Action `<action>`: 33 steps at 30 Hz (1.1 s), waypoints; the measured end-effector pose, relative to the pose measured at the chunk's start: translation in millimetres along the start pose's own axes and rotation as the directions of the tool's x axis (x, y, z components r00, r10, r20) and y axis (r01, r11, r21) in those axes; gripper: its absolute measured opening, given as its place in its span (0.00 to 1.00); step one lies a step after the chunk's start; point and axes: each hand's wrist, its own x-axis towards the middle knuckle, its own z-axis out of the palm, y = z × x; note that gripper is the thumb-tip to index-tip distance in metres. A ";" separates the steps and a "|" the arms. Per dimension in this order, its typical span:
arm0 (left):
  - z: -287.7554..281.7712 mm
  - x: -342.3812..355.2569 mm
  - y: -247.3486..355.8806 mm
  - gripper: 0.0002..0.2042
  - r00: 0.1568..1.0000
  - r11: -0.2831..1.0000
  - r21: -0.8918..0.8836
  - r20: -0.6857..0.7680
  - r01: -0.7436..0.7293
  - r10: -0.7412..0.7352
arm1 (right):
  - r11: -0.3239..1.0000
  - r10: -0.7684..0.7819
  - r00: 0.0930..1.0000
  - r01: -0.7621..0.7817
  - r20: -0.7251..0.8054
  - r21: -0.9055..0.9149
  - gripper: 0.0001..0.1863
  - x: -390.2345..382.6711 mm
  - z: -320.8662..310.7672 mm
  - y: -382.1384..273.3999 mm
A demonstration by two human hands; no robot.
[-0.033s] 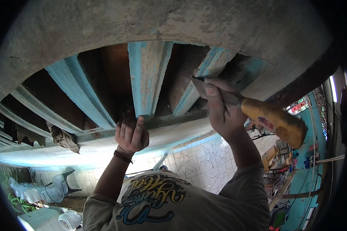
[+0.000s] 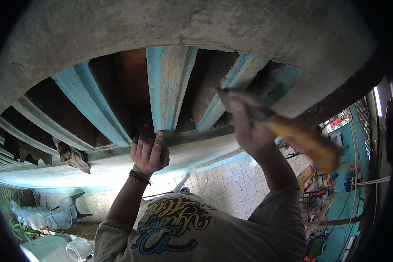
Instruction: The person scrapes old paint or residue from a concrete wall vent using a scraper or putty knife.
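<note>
My right hand (image 2: pixel 249 131) is closed round the blade end of a scraper (image 2: pixel 303 137), whose yellow handle sticks out to the right. Motion smears both. The blade's corner lies at the edge of a slat (image 2: pixel 242 72) with worn blue paint, seemingly touching it. My left hand (image 2: pixel 149 150) grips the lower ledge (image 2: pixel 190 136) of the slatted opening, its fingers curled over the edge beside the foot of a wider peeling slat (image 2: pixel 169 87). The fingertips are lost in the dark gap.
A rough grey concrete surface (image 2: pixel 170 24) curves above the opening. Torn brown material (image 2: pixel 72 156) hangs from the ledge at left. Below are a pale tiled floor (image 2: pixel 225 181), a grey plastic chair (image 2: pixel 67 212) and clear containers (image 2: pixel 78 249). Cluttered shelves (image 2: pixel 310 179) stand at right.
The scraper's yellow handle has swung a little left and down, and it is now blurred. My right hand has shifted slightly with it. The left hand stays in place.
</note>
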 end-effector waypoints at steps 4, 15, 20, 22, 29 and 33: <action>6.9 4.8 2.3 0.25 0.999 0.999 -0.034 -0.033 -0.018 0.017 | 0.996 -0.015 0.993 0.026 0.121 -0.089 0.09 -17.5 9.8 8.6; 2.6 3.0 0.1 0.25 1.000 1.000 -0.022 -0.004 0.004 -0.004 | 0.987 0.101 0.994 -0.096 0.037 -0.125 0.16 -30.2 24.3 10.8; 4.0 3.7 0.9 0.25 1.000 1.000 -0.029 -0.019 0.006 -0.006 | 0.923 -0.255 0.957 0.284 0.138 -0.259 0.11 -43.4 35.1 27.0; 1.8 3.3 1.0 0.25 1.000 0.999 -0.042 -0.009 -0.002 0.002 | 0.990 0.108 0.994 -0.108 -0.001 -0.087 0.15 -43.9 28.7 13.6; 1.5 0.8 -0.1 0.25 1.000 0.999 -0.034 0.006 0.007 -0.007 | 0.979 -0.042 0.997 0.054 0.062 -0.199 0.14 -45.6 35.0 15.0; 2.8 4.1 2.5 0.25 1.000 0.999 -0.052 -0.010 0.000 -0.001 | 0.982 0.021 0.997 -0.006 0.072 -0.191 0.14 -59.7 44.6 30.0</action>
